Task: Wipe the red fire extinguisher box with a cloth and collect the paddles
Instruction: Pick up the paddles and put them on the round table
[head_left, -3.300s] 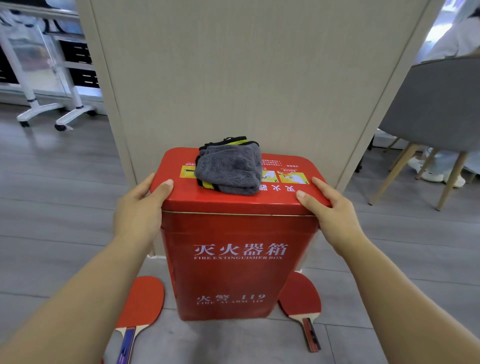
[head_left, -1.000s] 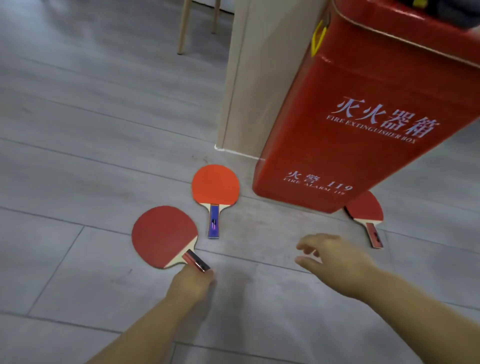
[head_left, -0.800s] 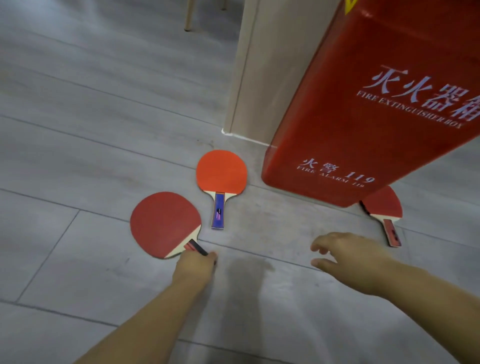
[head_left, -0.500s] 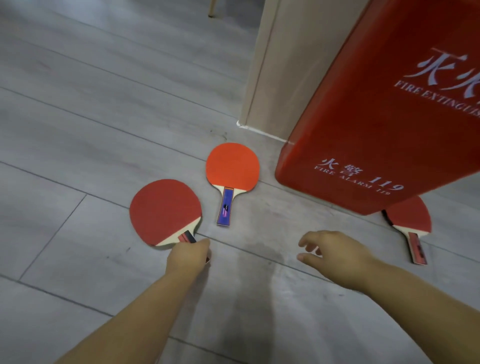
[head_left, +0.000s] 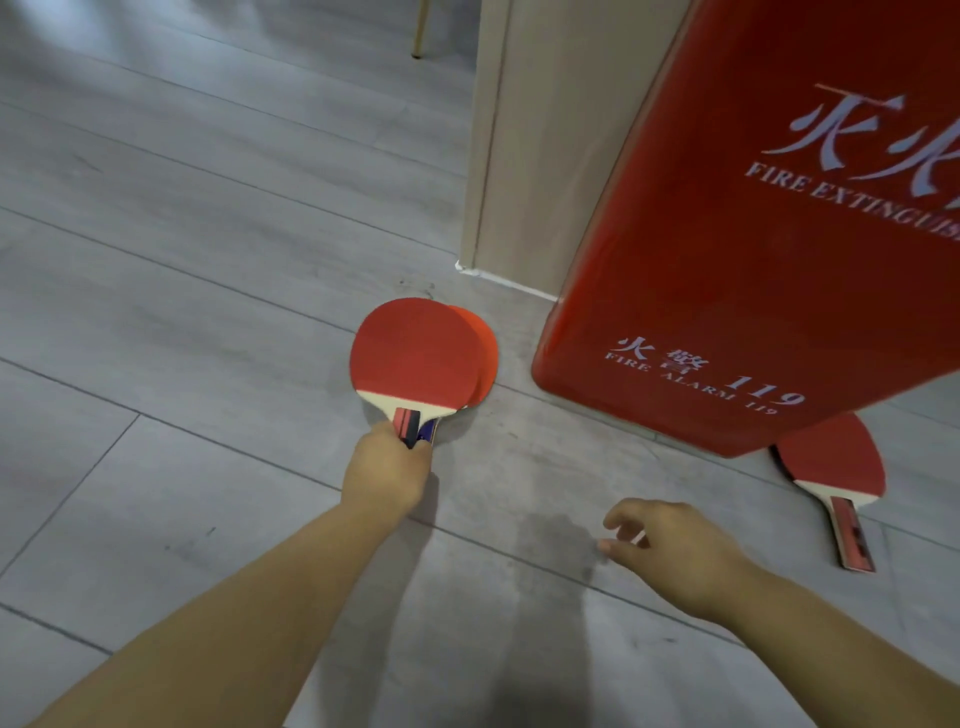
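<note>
My left hand (head_left: 387, 470) grips the handle of a dark red paddle (head_left: 413, 353), whose blade lies over an orange-red paddle (head_left: 487, 349) on the floor; only that paddle's right rim and a bit of its blue handle show. A third paddle (head_left: 841, 467) lies on the floor at the right, partly tucked under the corner of the red fire extinguisher box (head_left: 753, 270). My right hand (head_left: 675, 551) hovers above the floor between the paddles, fingers loosely curled and holding nothing. The cloth is out of view.
A beige partition (head_left: 540, 145) stands behind the box. A chair leg (head_left: 420, 31) shows at the top. Grey plank floor (head_left: 182, 260) spreads out to the left.
My left hand has carried the dark red paddle to the right and set its blade over the orange-red paddle. The camera has moved closer and lower. My right hand stays hovering.
</note>
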